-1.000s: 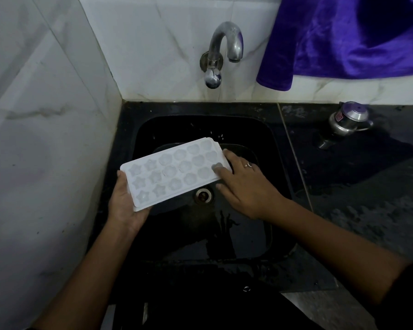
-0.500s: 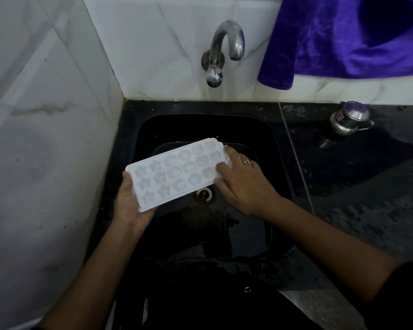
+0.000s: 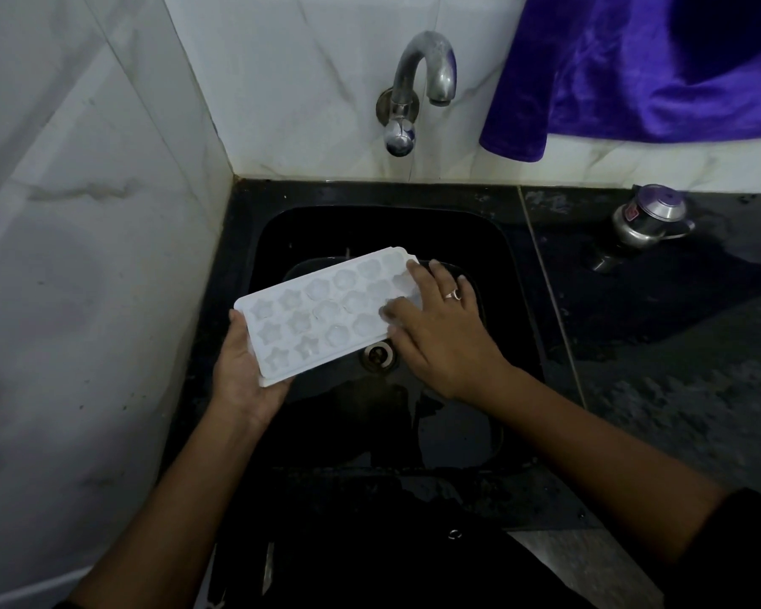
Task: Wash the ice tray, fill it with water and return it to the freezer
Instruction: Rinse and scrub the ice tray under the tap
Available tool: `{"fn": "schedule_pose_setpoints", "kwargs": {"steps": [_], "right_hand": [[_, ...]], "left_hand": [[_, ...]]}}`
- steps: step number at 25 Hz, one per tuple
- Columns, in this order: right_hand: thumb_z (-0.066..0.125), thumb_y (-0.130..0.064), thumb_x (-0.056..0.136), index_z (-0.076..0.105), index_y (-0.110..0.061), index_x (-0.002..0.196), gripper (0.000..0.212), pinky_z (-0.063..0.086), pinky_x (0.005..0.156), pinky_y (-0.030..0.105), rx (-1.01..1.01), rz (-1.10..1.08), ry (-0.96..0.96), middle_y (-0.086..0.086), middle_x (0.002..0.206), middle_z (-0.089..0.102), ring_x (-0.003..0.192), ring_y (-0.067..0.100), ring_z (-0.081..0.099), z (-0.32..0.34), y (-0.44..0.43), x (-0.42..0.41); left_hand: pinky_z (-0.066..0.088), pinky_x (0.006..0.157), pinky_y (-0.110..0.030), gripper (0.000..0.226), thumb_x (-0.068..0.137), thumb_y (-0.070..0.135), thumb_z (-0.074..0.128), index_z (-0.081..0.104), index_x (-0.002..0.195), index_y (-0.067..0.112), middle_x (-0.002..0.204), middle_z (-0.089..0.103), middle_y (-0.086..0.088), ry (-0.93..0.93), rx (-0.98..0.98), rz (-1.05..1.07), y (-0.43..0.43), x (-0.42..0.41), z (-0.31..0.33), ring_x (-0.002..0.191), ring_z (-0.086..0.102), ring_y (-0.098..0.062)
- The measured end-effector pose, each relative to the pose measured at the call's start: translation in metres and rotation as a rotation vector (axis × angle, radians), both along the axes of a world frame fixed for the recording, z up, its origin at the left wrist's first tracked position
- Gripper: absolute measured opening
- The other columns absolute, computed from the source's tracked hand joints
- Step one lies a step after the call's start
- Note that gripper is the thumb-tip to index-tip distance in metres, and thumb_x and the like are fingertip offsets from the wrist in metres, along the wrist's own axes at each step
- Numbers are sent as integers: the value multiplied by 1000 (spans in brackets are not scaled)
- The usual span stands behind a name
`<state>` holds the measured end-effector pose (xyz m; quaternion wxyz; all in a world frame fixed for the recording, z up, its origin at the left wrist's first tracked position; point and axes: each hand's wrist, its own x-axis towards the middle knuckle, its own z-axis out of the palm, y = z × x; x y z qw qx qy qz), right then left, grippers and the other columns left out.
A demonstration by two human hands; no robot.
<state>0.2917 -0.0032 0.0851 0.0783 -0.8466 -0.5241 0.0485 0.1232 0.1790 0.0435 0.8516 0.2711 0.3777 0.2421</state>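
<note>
The right hand (image 3: 440,336) has slid further onto the tray (image 3: 326,314), fingers (image 3: 407,306) flat and spread over its right cells. The left hand (image 3: 242,380) grips the left end, holding it above the sink (image 3: 370,230).

A home kitchen — a black sink (image 3: 519,327) set in dark stone counter (image 3: 677,389), a steel wall tap (image 3: 418,81) on marble-look tiles (image 3: 282,81), a small steel pot (image 3: 649,215) nearby.

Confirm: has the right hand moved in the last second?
Yes, slightly: against the drain, the right hand has slid left, further onto the ice tray.
</note>
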Motion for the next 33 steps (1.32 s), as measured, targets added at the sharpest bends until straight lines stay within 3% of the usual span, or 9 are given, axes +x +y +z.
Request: {"fn": "schedule_pose_setpoints", "kwargs": {"steps": [8,12,15,18,21,23,27,31,33], "right_hand": [[31,-48,105,55,-27,133,43,18,119,70,-2,23,-18,18,167,23,155,42,13,-5,-3,-2],[27,-50,104,49,-30,143,49,14,121,68,-44,88,-41,16,168,20,156,41,11,-10,-14,-2],[28,-49,104,56,-29,132,44,16,120,69,-21,17,1,17,167,20,156,40,11,-5,-10,0],[27,-49,104,51,-23,142,52,16,121,68,-48,94,-30,17,167,21,156,41,12,-10,-17,-7],[27,-49,105,52,-32,139,46,15,121,67,-32,49,-15,16,168,19,156,41,11,-6,-22,5],[27,-48,104,55,-27,132,45,18,120,68,-32,21,0,17,167,19,156,41,10,-4,-20,5],[29,-49,105,49,-29,143,48,15,121,68,-58,111,-24,16,168,19,156,40,11,-11,-39,15],[28,-47,105,55,-26,132,43,17,121,68,-38,61,25,16,168,18,157,40,9,-6,-41,24],[27,-48,104,50,-25,141,49,15,122,67,-53,132,4,16,168,17,157,40,8,-10,-49,25]], "left_hand": [[63,88,-43,65,108,58,28,56,146,13,138,68,-12,9,9,-17,-2,-2,0,122,69,-30],[64,87,-43,64,108,58,28,58,144,14,140,67,-13,21,6,8,-1,-5,-1,123,68,-31],[64,86,-43,63,108,57,29,69,132,16,137,69,-12,4,-15,-1,-10,-3,-2,120,70,-29],[64,82,-42,62,108,57,29,65,137,17,138,68,-11,24,-9,29,-9,-3,-1,119,71,-29],[65,82,-42,63,108,57,31,77,123,17,135,70,-12,24,-34,36,-14,-2,1,116,72,-29],[65,78,-42,64,108,56,31,83,111,18,132,72,-12,13,-59,40,-24,4,2,111,74,-28],[65,76,-41,64,108,57,29,73,129,14,131,72,-13,29,-54,66,-34,10,5,108,75,-28],[65,73,-41,63,106,58,35,64,139,12,135,69,-15,38,-71,82,-52,18,4,111,74,-31],[65,72,-42,64,106,58,36,59,142,10,136,68,-16,36,-66,110,-54,20,4,111,74,-32]]}}
